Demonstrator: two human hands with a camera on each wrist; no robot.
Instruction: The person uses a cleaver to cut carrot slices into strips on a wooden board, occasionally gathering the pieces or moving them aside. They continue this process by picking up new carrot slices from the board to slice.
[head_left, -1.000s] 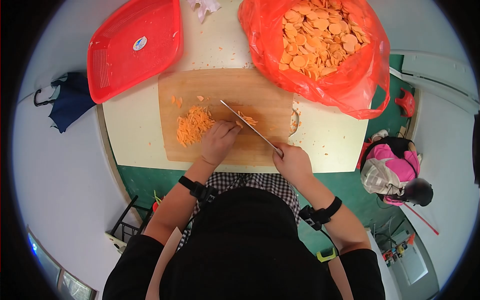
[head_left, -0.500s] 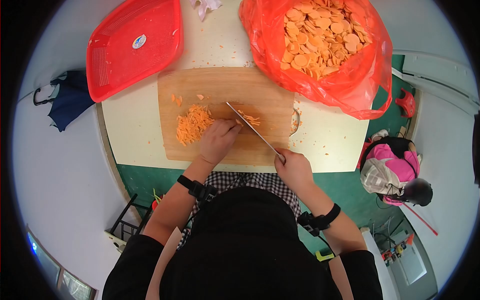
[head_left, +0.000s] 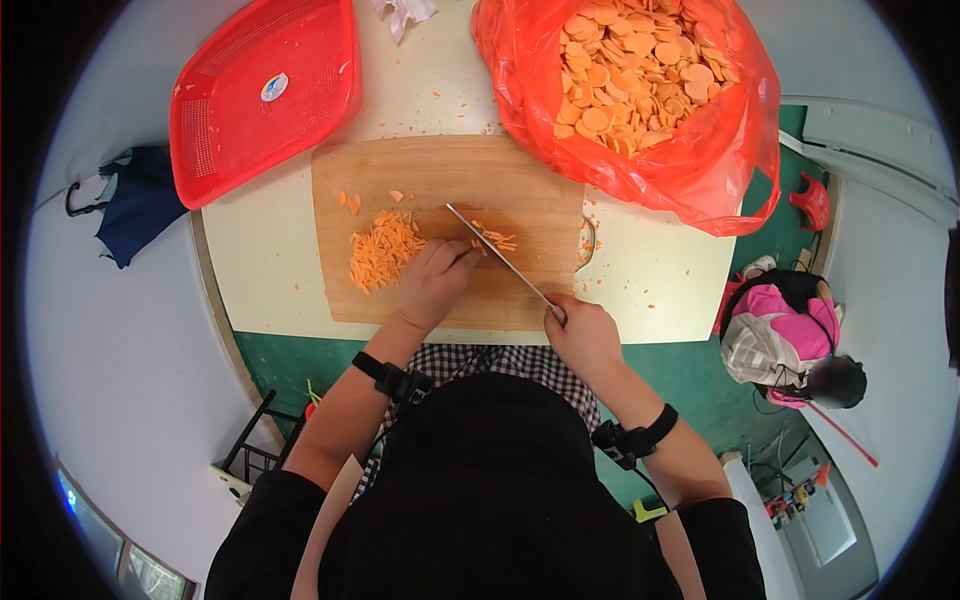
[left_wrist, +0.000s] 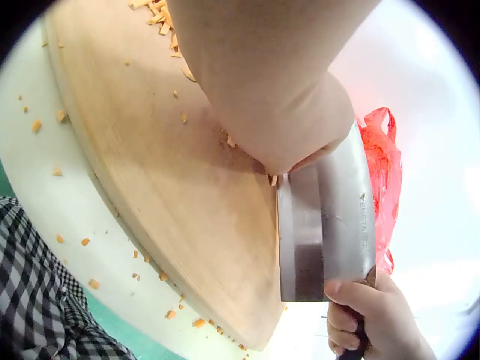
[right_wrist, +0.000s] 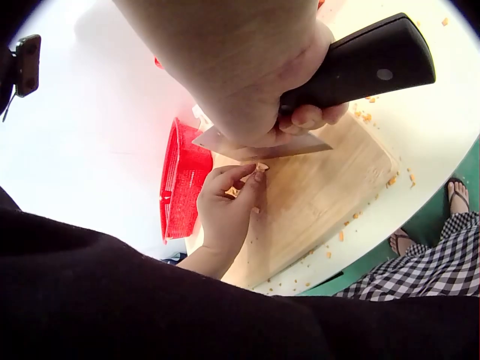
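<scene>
My right hand (head_left: 585, 338) grips the black handle (right_wrist: 375, 64) of a wide steel cleaver (left_wrist: 341, 214). The blade stands on edge, slanting across the wooden cutting board (head_left: 450, 170). Just left of the blade, my left hand (head_left: 432, 285) pinches a small carrot piece (right_wrist: 261, 167) with curled fingertips, close beside the steel. A heap of carrot shreds (head_left: 385, 250) lies at the left of the board, next to the left hand. To the right of the blade is a smaller bunch of fresh shreds (head_left: 500, 239).
A red plastic bag (head_left: 530, 100) full of round carrot slices (head_left: 640, 70) stands at the back right, overlapping the board's corner in the head view. At the back left is a red basket (head_left: 310, 120). Carrot crumbs dot the table (head_left: 265, 270). Another person (head_left: 785, 330) is off to the right.
The cleaver and my right hand have shifted slightly relative to the board, the blade's tip a little to the right. My left hand has stayed nearly still, as have the carrot heaps.
</scene>
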